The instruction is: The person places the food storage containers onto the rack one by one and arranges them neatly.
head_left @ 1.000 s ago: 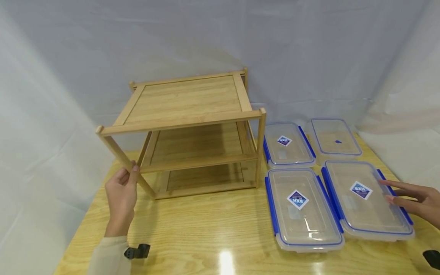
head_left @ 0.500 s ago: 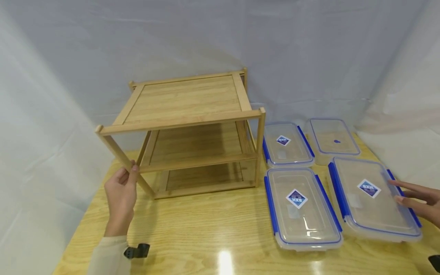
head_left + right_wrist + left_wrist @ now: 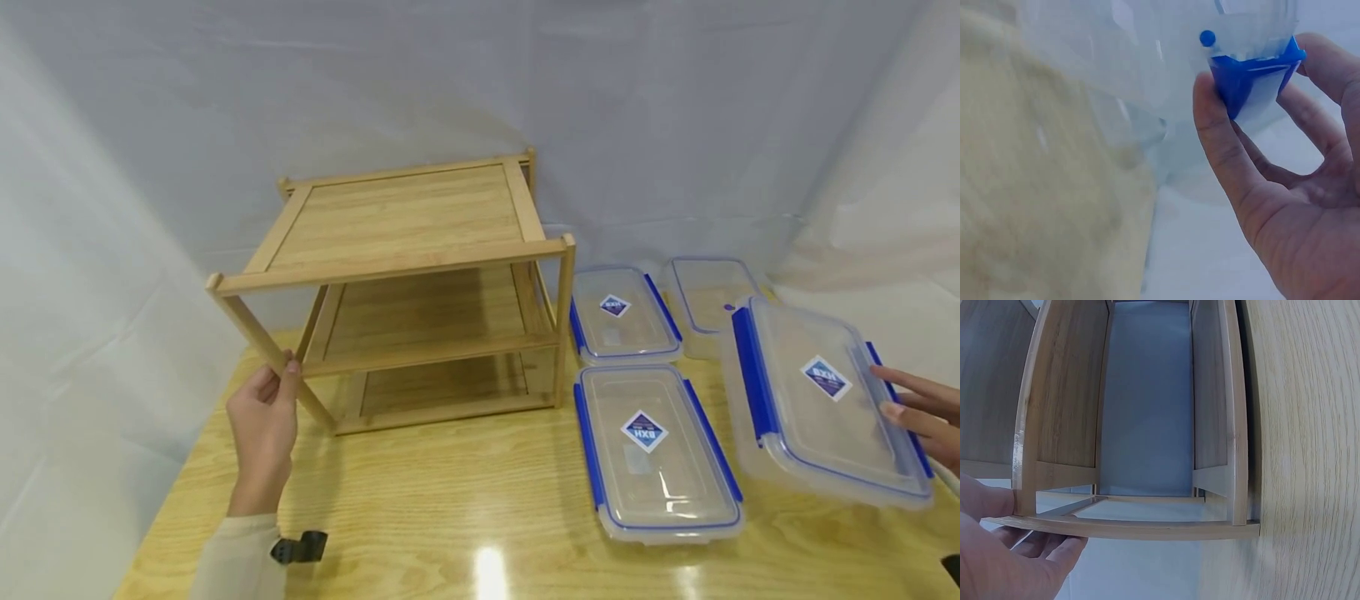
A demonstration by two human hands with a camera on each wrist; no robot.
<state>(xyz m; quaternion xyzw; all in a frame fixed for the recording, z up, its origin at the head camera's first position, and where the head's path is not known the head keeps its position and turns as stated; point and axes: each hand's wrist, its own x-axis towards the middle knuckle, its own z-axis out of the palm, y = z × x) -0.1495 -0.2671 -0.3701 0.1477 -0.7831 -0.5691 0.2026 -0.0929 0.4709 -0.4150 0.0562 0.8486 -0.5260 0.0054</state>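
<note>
A three-tier wooden shelf (image 3: 412, 212) stands on the table, left of centre in the head view. My left hand (image 3: 262, 417) grips its front left post, thumb and fingers around the wood where the middle tier joins; the left wrist view shows the same hold on the post (image 3: 1147, 530). At the right, my right hand (image 3: 926, 412) pinches the blue-clipped side edge of a clear food container (image 3: 862, 425), which is lifted and tilted. In the right wrist view the thumb and fingers clasp its blue clip (image 3: 1254, 78).
Beside the shelf lie a front clear container (image 3: 660, 467) with blue clips and a back one (image 3: 622, 321). Another container (image 3: 708, 292) at the back right is partly hidden by the lifted one. White cloth (image 3: 405, 83) hangs behind the wooden table (image 3: 435, 508).
My right hand has raised the front right container off the table, shifting it rightward and tilting it. The left hand and the shelf have hardly moved.
</note>
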